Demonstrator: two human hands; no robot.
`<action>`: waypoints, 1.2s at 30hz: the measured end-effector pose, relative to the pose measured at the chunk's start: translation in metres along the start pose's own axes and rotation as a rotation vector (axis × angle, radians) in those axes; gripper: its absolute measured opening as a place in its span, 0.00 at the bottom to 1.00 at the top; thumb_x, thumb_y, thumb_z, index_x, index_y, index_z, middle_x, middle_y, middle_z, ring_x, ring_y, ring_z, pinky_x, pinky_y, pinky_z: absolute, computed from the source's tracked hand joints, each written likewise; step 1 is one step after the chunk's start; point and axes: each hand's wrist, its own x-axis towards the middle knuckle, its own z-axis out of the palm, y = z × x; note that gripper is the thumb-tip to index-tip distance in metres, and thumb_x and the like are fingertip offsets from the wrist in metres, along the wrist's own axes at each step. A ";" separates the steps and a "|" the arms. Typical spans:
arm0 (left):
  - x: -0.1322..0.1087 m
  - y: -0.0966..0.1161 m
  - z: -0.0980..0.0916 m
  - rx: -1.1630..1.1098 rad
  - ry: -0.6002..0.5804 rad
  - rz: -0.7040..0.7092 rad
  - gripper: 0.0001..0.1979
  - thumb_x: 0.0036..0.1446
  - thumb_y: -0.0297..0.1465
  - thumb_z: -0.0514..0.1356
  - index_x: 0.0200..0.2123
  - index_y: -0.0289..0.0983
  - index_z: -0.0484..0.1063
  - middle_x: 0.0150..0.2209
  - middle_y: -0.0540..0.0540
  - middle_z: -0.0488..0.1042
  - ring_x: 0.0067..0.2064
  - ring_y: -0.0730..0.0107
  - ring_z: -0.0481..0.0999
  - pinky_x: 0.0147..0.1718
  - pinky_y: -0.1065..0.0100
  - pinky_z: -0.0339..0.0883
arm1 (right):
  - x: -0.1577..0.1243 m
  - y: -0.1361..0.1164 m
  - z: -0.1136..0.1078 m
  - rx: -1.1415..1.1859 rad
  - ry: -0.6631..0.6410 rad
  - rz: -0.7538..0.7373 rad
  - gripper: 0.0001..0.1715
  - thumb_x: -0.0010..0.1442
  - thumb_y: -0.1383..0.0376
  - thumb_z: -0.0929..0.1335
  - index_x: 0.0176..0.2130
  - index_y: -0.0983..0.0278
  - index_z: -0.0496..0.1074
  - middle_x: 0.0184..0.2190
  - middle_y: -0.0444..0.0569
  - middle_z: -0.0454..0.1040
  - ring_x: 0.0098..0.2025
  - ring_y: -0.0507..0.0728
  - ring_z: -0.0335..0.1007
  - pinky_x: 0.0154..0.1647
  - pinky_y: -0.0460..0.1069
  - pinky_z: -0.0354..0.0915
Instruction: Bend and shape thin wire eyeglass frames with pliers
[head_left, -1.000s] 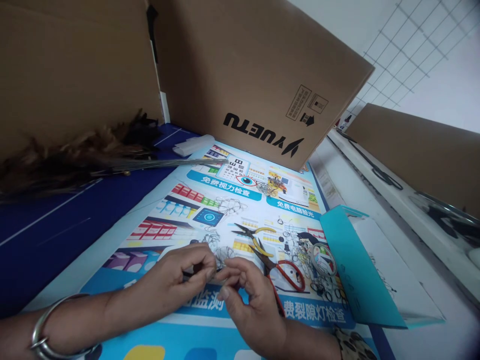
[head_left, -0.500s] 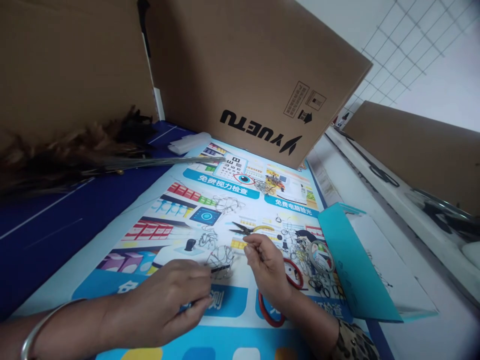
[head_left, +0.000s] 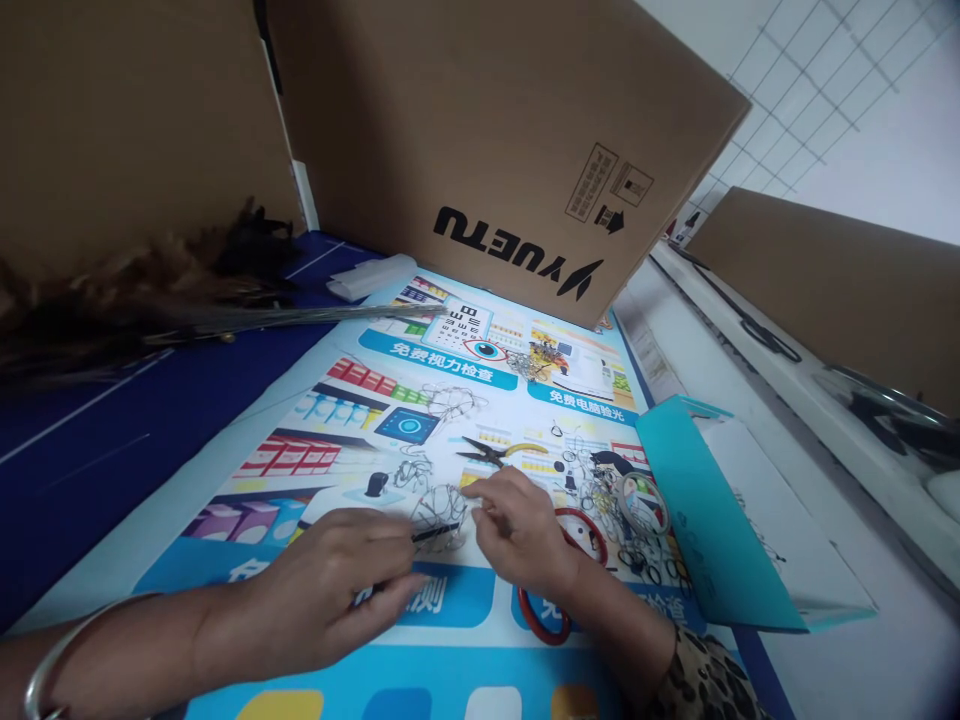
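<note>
My left hand (head_left: 337, 580), a silver bangle on its wrist, is closed on a thin dark tool (head_left: 433, 534) whose tip touches a small tangle of silver wire (head_left: 440, 504) lying on the colourful printed poster (head_left: 420, 400). My right hand (head_left: 517, 525) rests just right of that tangle, fingers pinched together near it; what it pinches is too small to make out. Yellow-handled pliers (head_left: 499, 455) lie just beyond my right hand. Red-handled scissors (head_left: 559, 570) lie partly under my right wrist.
More wire loops and rings (head_left: 600, 490) and a roll of clear tape (head_left: 643, 503) lie to the right. A teal folder (head_left: 712, 530) stands at the right. A feather duster (head_left: 135, 300) lies at the left. Cardboard boxes (head_left: 487, 130) stand behind.
My hands parted from pinching wire together. My right hand reached out toward the pliers, then drew back beside the wire tangle. My left hand lowered with its dark tool.
</note>
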 end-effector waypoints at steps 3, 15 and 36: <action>0.000 -0.003 0.001 -0.027 0.023 -0.082 0.15 0.61 0.27 0.50 0.21 0.36 0.63 0.20 0.49 0.64 0.24 0.71 0.63 0.24 0.67 0.52 | -0.002 0.001 0.002 -0.128 -0.120 -0.153 0.17 0.58 0.71 0.62 0.45 0.60 0.72 0.35 0.51 0.74 0.38 0.56 0.70 0.38 0.49 0.66; 0.008 -0.010 -0.005 -0.342 0.145 -0.522 0.11 0.62 0.35 0.51 0.29 0.37 0.64 0.26 0.51 0.64 0.28 0.72 0.64 0.27 0.71 0.59 | 0.000 0.000 0.002 0.010 0.021 -0.152 0.14 0.58 0.73 0.62 0.40 0.63 0.74 0.35 0.50 0.79 0.38 0.54 0.75 0.41 0.47 0.70; 0.008 -0.010 0.001 -0.747 0.128 -0.802 0.17 0.58 0.44 0.54 0.27 0.37 0.63 0.20 0.55 0.60 0.20 0.78 0.56 0.20 0.72 0.47 | -0.002 -0.014 0.006 0.263 0.123 -0.017 0.13 0.55 0.74 0.65 0.40 0.65 0.73 0.30 0.51 0.76 0.31 0.54 0.72 0.32 0.47 0.68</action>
